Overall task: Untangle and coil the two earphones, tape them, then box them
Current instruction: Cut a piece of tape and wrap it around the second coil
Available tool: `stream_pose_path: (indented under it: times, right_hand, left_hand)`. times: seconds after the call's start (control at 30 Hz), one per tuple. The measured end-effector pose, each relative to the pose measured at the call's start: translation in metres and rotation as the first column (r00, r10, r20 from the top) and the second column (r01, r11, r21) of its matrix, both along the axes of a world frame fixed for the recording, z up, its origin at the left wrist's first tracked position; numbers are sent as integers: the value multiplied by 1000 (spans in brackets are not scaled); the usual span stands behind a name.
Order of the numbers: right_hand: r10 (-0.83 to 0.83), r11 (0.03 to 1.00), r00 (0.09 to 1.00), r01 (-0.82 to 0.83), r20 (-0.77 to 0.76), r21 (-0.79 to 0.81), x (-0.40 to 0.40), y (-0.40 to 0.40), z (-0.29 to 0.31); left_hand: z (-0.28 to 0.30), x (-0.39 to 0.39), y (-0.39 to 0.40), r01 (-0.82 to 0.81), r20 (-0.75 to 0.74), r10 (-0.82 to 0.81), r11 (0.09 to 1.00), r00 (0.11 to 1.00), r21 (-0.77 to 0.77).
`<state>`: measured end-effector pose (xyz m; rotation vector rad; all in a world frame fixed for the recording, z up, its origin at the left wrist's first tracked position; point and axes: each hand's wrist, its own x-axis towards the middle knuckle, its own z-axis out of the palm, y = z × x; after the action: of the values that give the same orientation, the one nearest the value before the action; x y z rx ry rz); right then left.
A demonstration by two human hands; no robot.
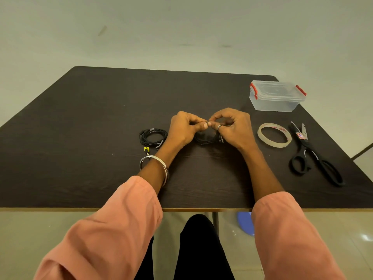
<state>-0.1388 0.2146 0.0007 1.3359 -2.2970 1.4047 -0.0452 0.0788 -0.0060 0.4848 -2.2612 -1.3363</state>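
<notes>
Earphones are the matter here: one set (205,138) lies as a dark coil on the surface (101,118) between the person's two hands, partly hidden by them, and the other set (153,136) rests already coiled just left of the left wrist, its yellow-marked plug (146,149) pointing toward the near edge. Above the middle coil the left hand (184,128) and right hand (232,126) meet fingertip to fingertip, both with fingers curled and pinching something small between them; it is too small to tell whether that is a strip of tape or a bit of cord. My judgement is that the coil is being taped. The risk is that the loops spring apart while both hands are lifted off them, or that sticky tape folds onto itself or a finger. To the right, the tape roll (274,135) sits near the right hand, with the black scissors (314,156) beyond it, close to the right edge, where a careless sweep could push them off. Farther back on the right stands the clear box (276,98), lid clipped on with red latches, close to the far corner. The left and far-middle parts of the surface give ample room to move.
</notes>
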Motion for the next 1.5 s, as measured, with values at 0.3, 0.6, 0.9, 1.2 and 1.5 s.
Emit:
stream_pose_path:
  times: [0.3,0.6,0.9,1.2,1.5]
  right_hand:
    - [36,988,708,82,705,-134,3,0,13]
    - [42,985,629,104,776,-137,4,3,12]
    - [-51,997,943,26,329,77,19,21,0]
    - [-128,972,992,122,14,203,26,41,-8]
    - [-301,945,954,298,-3,138,24,58,-6]
  left_hand:
    - [7,6,12,5,-44,-14,981,999,-196]
    - [2,9,20,-1,-175,-39,975,984,-224]
    - [-5,8,18,-37,-159,5,979,987,-198]
    - [-8,20,27,33,-35,-39,984,999,-173]
    - [-5,24,33,-75,30,82,981,996,-180]
